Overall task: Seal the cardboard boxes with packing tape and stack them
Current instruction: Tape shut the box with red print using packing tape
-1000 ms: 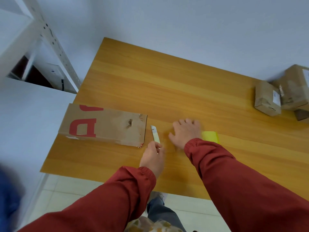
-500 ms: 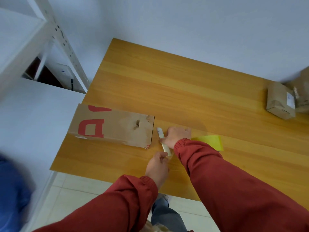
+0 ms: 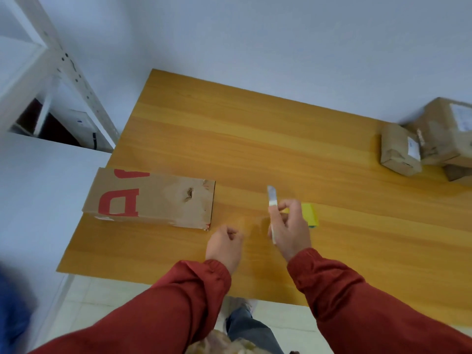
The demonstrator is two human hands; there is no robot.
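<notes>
A flattened cardboard box (image 3: 153,201) with red print lies at the table's left edge. My right hand (image 3: 291,227) grips a slim utility knife (image 3: 271,200), blade pointing away from me, lifted above the wood. Partly hidden behind that hand is a yellow roll of tape (image 3: 311,214) on the table. My left hand (image 3: 224,245) hovers over the table near the front edge, fingers curled, holding nothing. Sealed brown boxes (image 3: 401,150) sit at the far right, one larger box (image 3: 445,131) behind.
The wooden table (image 3: 255,139) stands against a pale wall. A white metal shelf rack (image 3: 63,70) stands to the left, close to the flattened box. Tiled floor and my legs show below the front edge.
The knife passed from my left hand to my right, which lifted it and drew back to the right. My left hand let go and curled up.
</notes>
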